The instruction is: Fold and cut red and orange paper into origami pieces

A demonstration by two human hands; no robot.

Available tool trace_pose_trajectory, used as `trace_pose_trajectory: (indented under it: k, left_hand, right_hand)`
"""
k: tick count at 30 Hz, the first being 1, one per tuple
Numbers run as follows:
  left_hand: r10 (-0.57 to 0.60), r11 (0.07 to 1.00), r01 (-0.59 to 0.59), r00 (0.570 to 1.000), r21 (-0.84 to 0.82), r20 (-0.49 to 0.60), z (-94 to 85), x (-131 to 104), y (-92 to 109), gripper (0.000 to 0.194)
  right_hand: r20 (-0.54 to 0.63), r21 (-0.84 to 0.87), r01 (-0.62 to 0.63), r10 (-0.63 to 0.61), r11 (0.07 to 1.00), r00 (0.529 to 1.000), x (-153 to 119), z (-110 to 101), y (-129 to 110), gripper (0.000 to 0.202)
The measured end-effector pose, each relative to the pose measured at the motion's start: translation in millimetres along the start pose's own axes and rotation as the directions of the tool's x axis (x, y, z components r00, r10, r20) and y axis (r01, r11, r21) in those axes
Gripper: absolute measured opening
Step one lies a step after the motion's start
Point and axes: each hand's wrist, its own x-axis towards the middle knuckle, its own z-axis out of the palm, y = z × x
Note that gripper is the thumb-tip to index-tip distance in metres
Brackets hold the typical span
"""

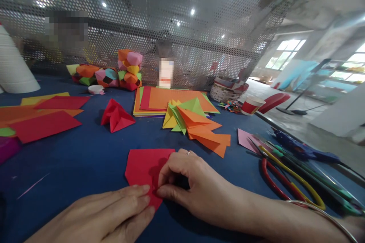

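A red sheet of paper (pixel 142 165) lies on the blue table in front of me, with angled edges at its lower left. Flat over its lower part rests my left hand (pixel 114 212), fingers stretched out and pressing on it. My right hand (pixel 182 178) pinches the sheet's right side between thumb and fingers. Just beyond the sheet stands a folded red paper piece (pixel 115 115) with several points. Folded orange papers (pixel 203 125) lie fanned out to the right, with green and yellow folded pieces beside them.
Loose coloured sheets (pixel 48 125) spread at the left. Behind are a paper stack (pixel 168 98), folded paper balls (pixel 129 70), white cups (pixel 17 64), a woven basket (pixel 228 89) and a paper cup (pixel 252 105). Scissors (pixel 285 174) and a glue gun (pixel 305 146) lie at right.
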Motion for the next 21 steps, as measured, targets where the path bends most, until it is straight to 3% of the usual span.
trace_pose_trajectory:
  k: [3, 10, 15, 21]
  left_hand:
    - [0.017, 1.000, -0.018, 0.999, -0.014, -0.042, -4.6, 4.1, 0.7, 0.047]
    - [0.086, 0.995, -0.083, 0.995, -0.063, 0.050, -14.1, 23.4, -1.2, 0.037]
    - [0.084, 0.994, -0.080, 0.995, -0.075, 0.049, -14.1, 23.9, -0.2, 0.036]
    - [0.085, 0.994, -0.081, 0.995, -0.069, 0.050, -12.7, 22.7, -1.0, 0.038]
  right_hand:
    - [0.000, 0.007, 0.003, -0.003, 1.000, 1.000, 1.3, 0.5, -0.1, 0.010]
    - [0.021, 0.042, -0.019, 0.018, 0.999, 1.000, 0.9, -0.5, 2.4, 0.010]
    - [0.037, -0.009, -0.017, 0.017, 1.000, 0.999, 1.1, -0.8, 2.4, 0.017]
    - [-0.010, -0.163, -0.179, 0.180, 0.970, 0.984, 2.3, -5.4, -0.1, 0.042]
